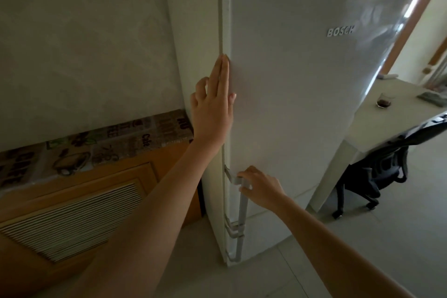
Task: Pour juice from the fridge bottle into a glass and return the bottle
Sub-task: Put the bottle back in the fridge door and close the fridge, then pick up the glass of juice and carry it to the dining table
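A tall white fridge point(297, 84) fills the middle of the view, its door closed. My left hand point(212, 104) lies flat with straight fingers against the door's left edge. Lower down, my right hand point(260, 187) grips the top of the grey vertical door handle point(242, 203). A small glass point(384, 100) holding a little dark liquid stands on the white table at the right. No bottle is in sight.
A white table point(377, 126) stands right of the fridge, with a black office chair point(377, 172) under it. On the left, a patterned ledge point(96, 143) tops a wooden cabinet with a vent grille point(70, 220). Pale floor tiles lie below.
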A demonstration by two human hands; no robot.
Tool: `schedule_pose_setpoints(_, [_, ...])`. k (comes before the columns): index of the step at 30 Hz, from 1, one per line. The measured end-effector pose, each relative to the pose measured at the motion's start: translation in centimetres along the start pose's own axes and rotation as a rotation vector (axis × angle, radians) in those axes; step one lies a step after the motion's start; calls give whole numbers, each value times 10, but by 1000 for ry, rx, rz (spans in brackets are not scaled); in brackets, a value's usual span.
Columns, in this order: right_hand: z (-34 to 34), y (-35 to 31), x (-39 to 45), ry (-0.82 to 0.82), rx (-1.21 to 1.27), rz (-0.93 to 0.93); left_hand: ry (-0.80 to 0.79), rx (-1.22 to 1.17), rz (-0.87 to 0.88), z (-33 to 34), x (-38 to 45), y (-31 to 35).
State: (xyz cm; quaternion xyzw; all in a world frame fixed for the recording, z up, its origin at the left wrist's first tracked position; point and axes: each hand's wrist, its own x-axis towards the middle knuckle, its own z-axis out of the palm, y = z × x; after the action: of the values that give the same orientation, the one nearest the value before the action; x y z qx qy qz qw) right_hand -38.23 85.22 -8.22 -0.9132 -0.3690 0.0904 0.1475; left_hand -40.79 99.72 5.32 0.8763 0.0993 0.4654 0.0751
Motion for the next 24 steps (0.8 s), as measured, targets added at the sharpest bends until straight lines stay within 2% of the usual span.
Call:
schedule_pose_setpoints(3, [-12,0,-17,51,-19,13,-103,-117,4,-11,-2,-1])
schedule_pose_setpoints(6, [-26,-2,-36,119,-18,92,-205,-394,-53,-20,-6,-5])
schedule_pose_setpoints(8, [-37,0,-55,151,-18,174,-227,-486,-55,-29,-12,-4])
schedule_pose_setpoints(12, [-58,0,-103,164,26,368,-328,-511,61,-48,-36,0])
schedule_pose_setpoints(17, [-67,-7,-178,290,57,559,-531,-484,233,-51,-70,14])
schedule_pose_setpoints(21, [-62,-12,-245,353,79,702,-693,-547,297,-43,-98,51])
schedule_pose_setpoints(24, [-57,-13,-295,385,67,797,-764,-540,413,-36,-119,86])
